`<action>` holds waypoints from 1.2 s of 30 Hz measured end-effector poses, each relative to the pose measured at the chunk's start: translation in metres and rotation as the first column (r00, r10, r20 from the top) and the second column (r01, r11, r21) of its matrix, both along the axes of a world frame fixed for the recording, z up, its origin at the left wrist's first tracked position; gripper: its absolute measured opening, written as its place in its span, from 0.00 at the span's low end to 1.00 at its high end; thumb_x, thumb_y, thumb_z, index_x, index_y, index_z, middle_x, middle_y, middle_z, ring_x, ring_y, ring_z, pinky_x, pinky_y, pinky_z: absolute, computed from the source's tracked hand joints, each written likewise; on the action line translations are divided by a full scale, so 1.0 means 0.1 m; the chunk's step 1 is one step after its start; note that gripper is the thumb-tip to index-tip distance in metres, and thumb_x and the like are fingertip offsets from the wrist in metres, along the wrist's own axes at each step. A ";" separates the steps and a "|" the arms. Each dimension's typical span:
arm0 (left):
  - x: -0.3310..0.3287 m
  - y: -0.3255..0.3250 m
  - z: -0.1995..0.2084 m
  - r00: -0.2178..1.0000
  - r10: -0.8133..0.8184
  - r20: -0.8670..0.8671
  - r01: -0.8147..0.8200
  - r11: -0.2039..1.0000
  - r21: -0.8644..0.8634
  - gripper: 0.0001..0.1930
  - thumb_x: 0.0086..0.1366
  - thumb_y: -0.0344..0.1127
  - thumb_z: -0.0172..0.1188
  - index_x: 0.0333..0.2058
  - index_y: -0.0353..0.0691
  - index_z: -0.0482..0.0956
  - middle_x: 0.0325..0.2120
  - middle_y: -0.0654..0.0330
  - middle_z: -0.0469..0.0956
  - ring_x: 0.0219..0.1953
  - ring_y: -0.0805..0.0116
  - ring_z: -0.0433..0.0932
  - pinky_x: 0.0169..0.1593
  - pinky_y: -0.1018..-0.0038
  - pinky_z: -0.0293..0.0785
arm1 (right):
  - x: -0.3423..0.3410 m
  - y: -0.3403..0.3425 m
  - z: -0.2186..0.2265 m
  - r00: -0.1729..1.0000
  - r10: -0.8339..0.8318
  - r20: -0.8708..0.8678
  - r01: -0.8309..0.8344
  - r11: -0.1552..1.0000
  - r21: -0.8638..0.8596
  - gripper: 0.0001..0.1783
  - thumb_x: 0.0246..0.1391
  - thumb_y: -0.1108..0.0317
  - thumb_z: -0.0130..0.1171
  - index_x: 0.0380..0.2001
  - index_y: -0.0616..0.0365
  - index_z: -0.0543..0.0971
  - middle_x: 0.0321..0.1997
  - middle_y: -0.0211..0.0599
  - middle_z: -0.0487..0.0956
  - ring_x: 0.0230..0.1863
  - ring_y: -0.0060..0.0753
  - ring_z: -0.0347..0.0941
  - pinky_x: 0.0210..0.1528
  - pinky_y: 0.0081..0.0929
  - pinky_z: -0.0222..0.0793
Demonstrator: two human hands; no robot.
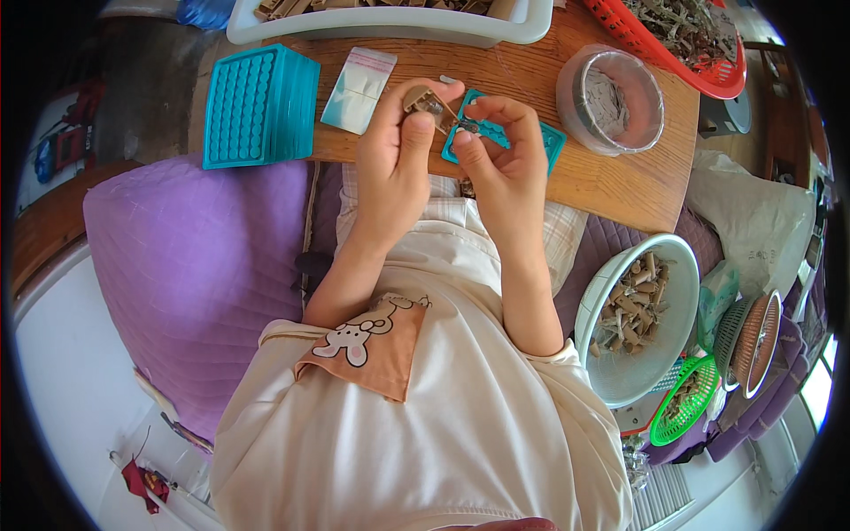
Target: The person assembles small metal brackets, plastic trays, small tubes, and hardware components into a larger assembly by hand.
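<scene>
My left hand [396, 173] is closed around a small tan-brown plastic casing [416, 97], its hollow side turned toward my right hand. The thumb and fingers of my right hand [512, 173] pinch a small dark part [467, 126] right beside the casing's edge. Whether that part touches the casing I cannot make out. Both hands are raised over the near edge of the wooden table. Behind my right hand lies a teal moulded tray [553, 146], partly hidden by the fingers.
On the left stand stacked teal trays [252, 106] and a clear packet [359, 88]. A white bin [390, 34] of brown pieces is beyond. To the right are a round tub [611, 133], a red basket [637, 44], and, lower, a pale basin [611, 376] of tan parts beside a green basket [671, 432].
</scene>
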State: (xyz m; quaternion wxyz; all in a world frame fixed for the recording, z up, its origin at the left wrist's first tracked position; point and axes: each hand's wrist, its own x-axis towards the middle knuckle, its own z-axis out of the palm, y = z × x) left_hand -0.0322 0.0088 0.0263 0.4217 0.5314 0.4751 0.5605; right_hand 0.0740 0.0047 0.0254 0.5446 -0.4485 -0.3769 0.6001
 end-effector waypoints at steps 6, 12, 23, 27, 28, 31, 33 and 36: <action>0.03 -0.08 0.08 0.968 0.009 0.251 0.026 0.990 -0.137 0.12 0.62 0.34 0.41 0.41 0.34 0.64 0.38 0.53 0.72 0.37 0.70 0.72 0.38 0.79 0.69 | -0.01 0.01 -0.04 0.899 -0.129 0.419 0.018 0.966 0.259 0.12 0.44 0.81 0.52 0.35 0.62 0.67 0.30 0.35 0.70 0.22 0.19 0.65 0.21 0.15 0.62; -0.04 -0.05 0.05 0.608 0.080 0.790 0.225 0.937 -0.268 0.13 0.63 0.35 0.38 0.43 0.35 0.62 0.41 0.52 0.69 0.41 0.64 0.71 0.41 0.75 0.74 | -0.08 0.03 -0.10 0.892 -0.156 0.425 -0.003 0.937 0.350 0.15 0.40 0.84 0.51 0.35 0.61 0.69 0.31 0.38 0.69 0.23 0.28 0.67 0.23 0.20 0.64; -0.11 -0.04 0.02 0.308 0.197 0.931 0.414 0.853 -0.317 0.14 0.63 0.35 0.37 0.45 0.35 0.61 0.42 0.51 0.68 0.46 0.59 0.68 0.47 0.69 0.71 | 0.14 0.16 0.09 0.918 0.164 0.360 -0.231 0.961 0.151 0.21 0.36 0.86 0.49 0.39 0.60 0.68 0.35 0.39 0.70 0.29 0.30 0.72 0.27 0.19 0.66; -0.03 -0.06 0.06 0.558 0.126 0.820 0.277 0.903 -0.328 0.16 0.62 0.35 0.41 0.46 0.34 0.61 0.42 0.52 0.68 0.45 0.61 0.69 0.47 0.71 0.70 | 0.17 0.18 0.10 0.917 0.142 0.374 -0.216 0.962 0.166 0.20 0.36 0.84 0.49 0.38 0.62 0.68 0.35 0.40 0.73 0.34 0.30 0.73 0.32 0.20 0.68; 0.00 -0.07 0.06 0.694 0.120 0.710 0.176 0.928 -0.329 0.16 0.62 0.36 0.43 0.47 0.34 0.61 0.42 0.53 0.69 0.45 0.62 0.70 0.46 0.72 0.70 | 0.17 0.17 0.09 0.926 0.107 0.363 -0.173 0.972 0.156 0.19 0.36 0.83 0.50 0.38 0.63 0.69 0.34 0.39 0.74 0.35 0.30 0.73 0.34 0.21 0.69; 0.05 -0.09 0.06 0.798 0.106 0.593 0.105 0.945 -0.311 0.17 0.60 0.35 0.46 0.47 0.33 0.63 0.41 0.54 0.69 0.43 0.66 0.70 0.44 0.75 0.70 | 0.10 0.12 0.09 0.953 0.031 0.302 -0.089 0.980 0.179 0.18 0.37 0.81 0.52 0.37 0.64 0.69 0.33 0.40 0.74 0.35 0.29 0.73 0.36 0.22 0.69; 0.09 -0.12 0.01 0.830 0.095 0.549 0.077 0.956 -0.282 0.17 0.60 0.33 0.48 0.46 0.33 0.63 0.40 0.55 0.70 0.43 0.68 0.70 0.43 0.77 0.69 | 0.07 0.10 0.04 0.939 0.023 0.344 -0.091 0.979 0.183 0.17 0.37 0.81 0.52 0.36 0.63 0.69 0.32 0.39 0.74 0.34 0.28 0.73 0.37 0.21 0.69; 0.11 -0.15 -0.06 0.934 0.056 0.353 0.023 0.976 -0.215 0.16 0.58 0.31 0.49 0.46 0.34 0.65 0.37 0.57 0.72 0.41 0.71 0.71 0.41 0.80 0.68 | 0.05 0.12 0.00 0.920 -0.006 0.392 -0.065 0.984 0.167 0.15 0.38 0.80 0.53 0.35 0.63 0.70 0.31 0.39 0.75 0.34 0.28 0.73 0.36 0.20 0.69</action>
